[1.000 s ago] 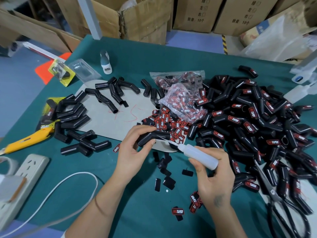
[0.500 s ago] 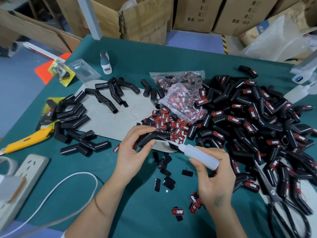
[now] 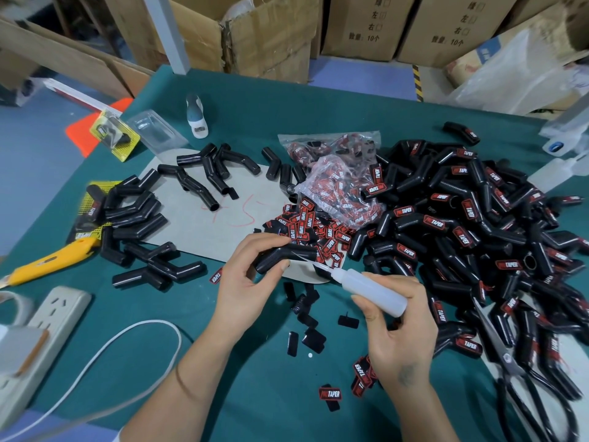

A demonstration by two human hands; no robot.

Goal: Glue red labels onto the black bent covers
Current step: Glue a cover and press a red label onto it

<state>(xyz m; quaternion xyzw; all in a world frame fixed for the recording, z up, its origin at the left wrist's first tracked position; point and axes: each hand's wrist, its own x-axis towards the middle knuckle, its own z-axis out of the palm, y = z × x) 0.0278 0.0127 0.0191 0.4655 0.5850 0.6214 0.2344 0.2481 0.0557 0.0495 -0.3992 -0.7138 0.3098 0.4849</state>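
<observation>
Right now the left hand (image 3: 245, 283) grips 1 black bent cover (image 3: 287, 256) w/ thumb under and fingers curled over the top, lifted just above the green table (image 3: 318, 122). Right hand (image 3: 398, 327) is wrapped round a white glue bottle (image 3: 374, 290), held like a pen, nozzle tip touching the cover's right end. Both forearms come in from the bottom edge, hands close together but not touching.

Loose red labels (image 3: 306, 226) lie heaped just behind the held cover, spilling from a clear bag of labels (image 3: 338, 189). More labels sit near the right wrist, incl. 1 face-up (image 3: 330, 393). Big pile of labelled covers (image 3: 462, 224) fills the table's right side; unlabelled covers (image 3: 137, 215) lie at left, some on a grey cardboard sheet (image 3: 191, 218).

Also on the table: yellow utility knife (image 3: 47, 261), white power strip (image 3: 41, 339) w/ white cable (image 3: 105, 352), black-handled scissors (image 3: 522, 378) at lower right. Cardboard boxes (image 3: 363, 23) stand behind the table on a blue floor.
</observation>
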